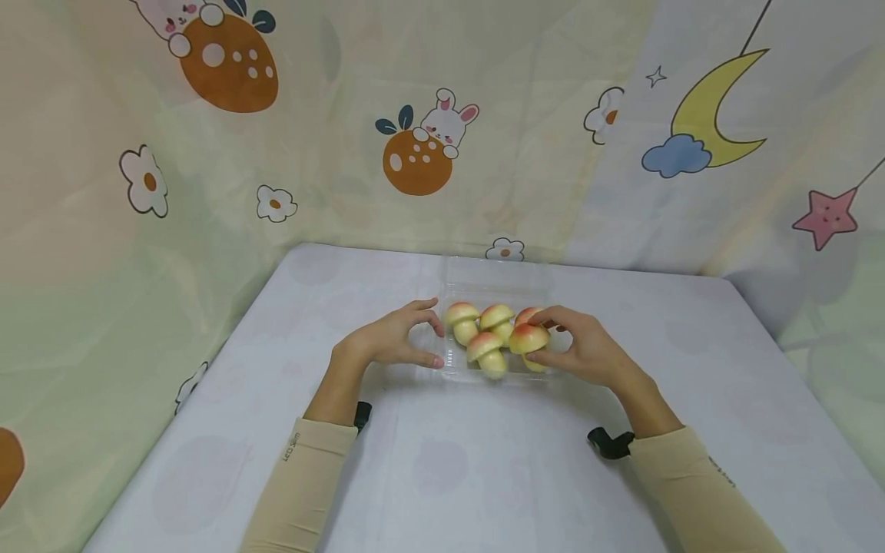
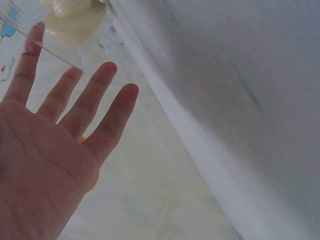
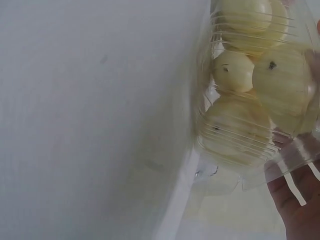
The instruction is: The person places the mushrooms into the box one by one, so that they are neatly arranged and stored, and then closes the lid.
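Observation:
Several toy mushrooms with red-tinged yellow caps and pale stems sit in a clear plastic clamshell box [image 1: 451,362], its lid [image 1: 498,273] folded open toward the back. My right hand [image 1: 584,349] pinches the front-right mushroom [image 1: 528,340] between thumb and fingers, partly covering another mushroom behind it. On the box's left side, my left hand [image 1: 397,338] is spread, fingertips and thumb right at the edge. The left wrist view shows the palm and straight fingers [image 2: 107,125] beside the clear rim. In the right wrist view, mushrooms [image 3: 235,70] show through the ribbed box wall.
The box stands on a table [image 1: 442,468] with a white cloth, near its back edge. A printed curtain [image 1: 332,138] with rabbits, flowers and a moon hangs behind and at the sides. Dark wrist camera mounts [image 1: 611,444] stick out inward from the sleeves.

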### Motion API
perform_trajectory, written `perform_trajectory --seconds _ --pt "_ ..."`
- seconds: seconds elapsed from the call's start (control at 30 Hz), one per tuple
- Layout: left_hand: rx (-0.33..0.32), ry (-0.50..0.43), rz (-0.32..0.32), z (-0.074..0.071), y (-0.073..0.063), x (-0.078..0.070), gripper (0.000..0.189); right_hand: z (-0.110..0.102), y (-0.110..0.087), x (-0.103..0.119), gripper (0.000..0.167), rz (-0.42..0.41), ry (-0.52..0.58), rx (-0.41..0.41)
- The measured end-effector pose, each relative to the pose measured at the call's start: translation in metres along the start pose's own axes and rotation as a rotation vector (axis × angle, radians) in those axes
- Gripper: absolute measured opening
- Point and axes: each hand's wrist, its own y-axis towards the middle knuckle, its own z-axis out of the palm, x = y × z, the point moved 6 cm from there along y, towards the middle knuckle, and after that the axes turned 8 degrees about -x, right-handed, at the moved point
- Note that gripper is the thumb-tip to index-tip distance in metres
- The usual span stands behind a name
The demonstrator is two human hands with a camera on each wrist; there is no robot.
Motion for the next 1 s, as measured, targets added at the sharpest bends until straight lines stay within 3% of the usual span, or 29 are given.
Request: perform_trajectory --seconds 0.3,0.8,1.0 --pt "-0.003 0.002 0.008 0.000 0.000 -0.001 0.055 0.005 -0.002 -0.004 0.047 -0.021 -0.033 0.015" --pt "-0.006 0.001 0.006 0.001 0.001 0.000 0.055 0.013 -0.003 -0.007 0.052 0.060 -0.136 0.076" --pt "-0.003 0.014 0.013 0.000 0.000 0.000 0.054 0.015 -0.004 -0.006 0.050 0.028 -0.146 0.089"
